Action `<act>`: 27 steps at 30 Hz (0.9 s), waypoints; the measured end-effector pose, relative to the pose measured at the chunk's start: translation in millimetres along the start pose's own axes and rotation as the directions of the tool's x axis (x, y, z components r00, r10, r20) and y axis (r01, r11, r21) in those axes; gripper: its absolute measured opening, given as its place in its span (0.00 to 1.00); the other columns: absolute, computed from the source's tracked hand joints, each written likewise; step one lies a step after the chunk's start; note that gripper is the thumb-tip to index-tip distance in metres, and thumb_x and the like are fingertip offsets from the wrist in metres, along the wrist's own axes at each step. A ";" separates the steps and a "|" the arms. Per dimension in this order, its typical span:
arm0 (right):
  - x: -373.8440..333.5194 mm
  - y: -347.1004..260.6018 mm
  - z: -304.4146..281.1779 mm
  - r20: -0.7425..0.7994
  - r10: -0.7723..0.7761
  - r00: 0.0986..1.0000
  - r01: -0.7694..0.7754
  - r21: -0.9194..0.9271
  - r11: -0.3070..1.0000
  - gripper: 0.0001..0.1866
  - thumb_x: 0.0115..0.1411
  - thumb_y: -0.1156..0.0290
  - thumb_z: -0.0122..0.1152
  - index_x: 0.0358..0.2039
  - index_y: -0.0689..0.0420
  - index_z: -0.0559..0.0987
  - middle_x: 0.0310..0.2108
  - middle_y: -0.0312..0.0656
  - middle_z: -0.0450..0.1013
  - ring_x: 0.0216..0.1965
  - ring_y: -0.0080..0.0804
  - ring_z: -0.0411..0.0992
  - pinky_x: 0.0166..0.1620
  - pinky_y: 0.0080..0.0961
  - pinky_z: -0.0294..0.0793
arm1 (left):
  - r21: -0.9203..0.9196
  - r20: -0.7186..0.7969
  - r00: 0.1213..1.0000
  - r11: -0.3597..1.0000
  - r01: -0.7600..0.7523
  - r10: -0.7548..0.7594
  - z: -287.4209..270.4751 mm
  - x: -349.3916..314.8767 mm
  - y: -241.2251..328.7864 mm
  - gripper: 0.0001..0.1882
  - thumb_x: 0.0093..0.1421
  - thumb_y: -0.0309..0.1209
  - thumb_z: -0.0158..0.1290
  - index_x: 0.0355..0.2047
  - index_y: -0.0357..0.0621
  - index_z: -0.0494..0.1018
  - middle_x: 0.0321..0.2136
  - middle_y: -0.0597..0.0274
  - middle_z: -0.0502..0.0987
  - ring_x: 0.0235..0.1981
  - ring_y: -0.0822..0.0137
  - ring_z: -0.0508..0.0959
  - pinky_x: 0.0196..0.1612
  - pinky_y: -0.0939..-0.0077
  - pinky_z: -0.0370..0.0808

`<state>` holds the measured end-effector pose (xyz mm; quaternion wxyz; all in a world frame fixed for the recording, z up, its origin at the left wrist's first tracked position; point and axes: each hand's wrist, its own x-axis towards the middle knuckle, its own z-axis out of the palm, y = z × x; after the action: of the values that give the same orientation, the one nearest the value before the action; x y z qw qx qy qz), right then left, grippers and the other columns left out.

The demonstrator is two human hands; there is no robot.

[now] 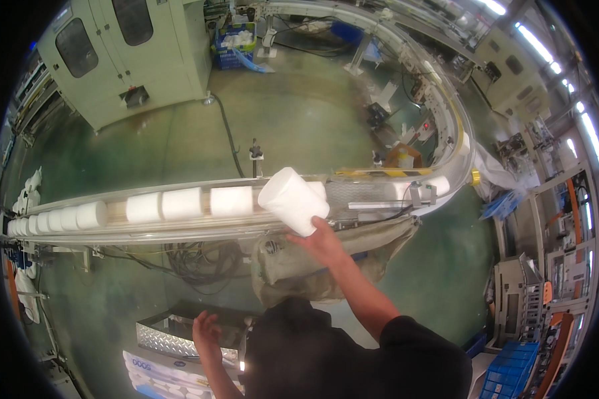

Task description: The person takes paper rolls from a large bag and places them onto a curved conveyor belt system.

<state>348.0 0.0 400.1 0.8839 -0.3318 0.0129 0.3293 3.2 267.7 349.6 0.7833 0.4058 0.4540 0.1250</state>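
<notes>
My right hand grips a white paper roll by its lower end. The roll is tilted, one round end facing up and left, above the conveyor. On the belt to its left stand more white rolls lying on their sides, some spaced apart and several packed close at the far left. Part of another roll shows behind the held one. My left hand is low on the left with its fingers loosely apart and holds nothing. It hovers beside a metal diamond-plate box.
A beige cloth hangs along the conveyor's near side. Cables coil beneath. The line curves away at the right. Across the green floor stands a pale machine cabinet and a blue basket. A blue crate sits lower right.
</notes>
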 end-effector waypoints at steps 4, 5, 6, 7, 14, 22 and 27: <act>0.9 -8.8 -5.1 -0.028 -0.050 0.998 0.050 -0.027 0.998 0.32 0.66 0.57 0.57 0.65 0.57 0.62 0.59 0.44 0.71 0.56 0.43 0.73 0.58 0.47 0.74 | -0.025 0.018 1.000 1.000 -0.010 0.010 4.1 0.9 2.9 0.26 0.70 0.51 0.45 0.55 0.44 0.71 0.43 0.58 0.78 0.29 0.71 0.73 0.34 0.76 0.70; 2.8 -12.8 -4.8 -0.030 -0.062 0.998 0.060 -0.039 0.997 0.31 0.66 0.58 0.57 0.65 0.57 0.63 0.59 0.44 0.71 0.56 0.43 0.74 0.57 0.47 0.75 | -0.045 0.028 1.000 0.999 -0.010 0.011 2.7 1.3 2.7 0.26 0.71 0.50 0.46 0.56 0.42 0.71 0.43 0.56 0.79 0.31 0.72 0.74 0.36 0.76 0.70; 4.4 -15.3 -4.6 -0.017 -0.080 0.997 0.079 -0.031 0.996 0.31 0.66 0.58 0.57 0.65 0.57 0.63 0.59 0.44 0.71 0.56 0.43 0.73 0.57 0.47 0.75 | -0.046 0.043 0.999 0.999 0.001 0.001 1.2 0.1 3.9 0.25 0.71 0.50 0.46 0.56 0.42 0.71 0.43 0.56 0.79 0.32 0.72 0.74 0.36 0.75 0.71; 7.2 -17.9 -4.0 -0.004 -0.098 0.995 0.098 -0.023 0.995 0.31 0.66 0.58 0.56 0.65 0.57 0.63 0.59 0.44 0.71 0.56 0.43 0.73 0.57 0.47 0.75 | -0.048 0.058 0.998 0.999 0.012 -0.010 0.0 -1.3 5.5 0.25 0.70 0.50 0.46 0.56 0.42 0.71 0.43 0.57 0.79 0.33 0.71 0.74 0.36 0.75 0.71; 14.2 -39.6 -2.8 -0.168 -0.228 0.959 0.220 -0.063 0.973 0.29 0.65 0.63 0.58 0.64 0.58 0.64 0.57 0.42 0.72 0.57 0.40 0.72 0.59 0.43 0.73 | -0.058 0.021 0.999 0.997 0.049 -0.047 -9.0 -1.6 -1.8 0.25 0.70 0.50 0.47 0.55 0.42 0.71 0.42 0.57 0.78 0.34 0.71 0.75 0.36 0.76 0.70; 50.3 -111.1 -76.9 -0.353 -0.470 0.809 -0.092 -0.866 0.492 0.35 0.54 0.56 0.71 0.56 0.65 0.73 0.48 0.48 0.76 0.46 0.36 0.74 0.49 0.32 0.72 | 0.023 -0.084 0.996 1.000 -0.017 0.019 0.3 -9.2 -3.9 0.22 0.70 0.49 0.47 0.52 0.46 0.72 0.39 0.60 0.80 0.27 0.71 0.75 0.32 0.76 0.72; 86.5 -105.9 -58.1 -0.338 -0.293 0.894 -0.284 -0.935 0.213 0.37 0.52 0.48 0.70 0.51 0.69 0.77 0.42 0.53 0.78 0.44 0.39 0.76 0.49 0.31 0.72 | -0.015 -0.165 0.986 1.000 -0.022 0.019 1.4 -26.1 -6.1 0.23 0.70 0.48 0.47 0.52 0.42 0.72 0.40 0.58 0.81 0.26 0.69 0.75 0.31 0.75 0.72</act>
<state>489.6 -44.5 395.1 0.4478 -0.8770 0.0051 0.1742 -11.3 248.3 361.4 0.7453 0.3921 0.5118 0.1700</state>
